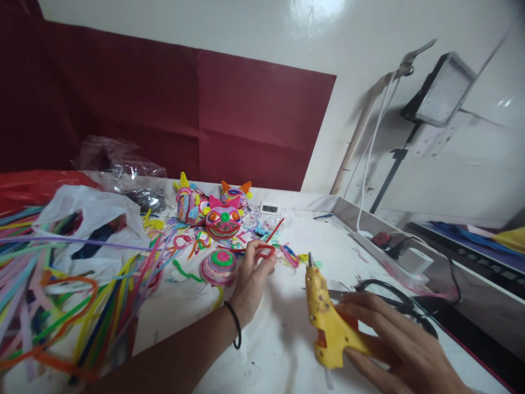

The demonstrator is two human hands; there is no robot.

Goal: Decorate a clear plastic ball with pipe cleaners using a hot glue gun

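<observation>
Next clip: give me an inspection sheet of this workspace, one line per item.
Surface: white table, glue-stained.
Job's things: yellow glue gun; red pipe cleaner, bent into a loop.
Clutter: pipe-cleaner pile, white bag, clear bag, three masks, round coil, cut scraps, small clock.
Grippers: left hand pinches the pipe cleaner; right hand grips the gun.
Cables: black cord, white lead, power strip.
Surroundings: maroon sheet on wall, lamp.
</observation>
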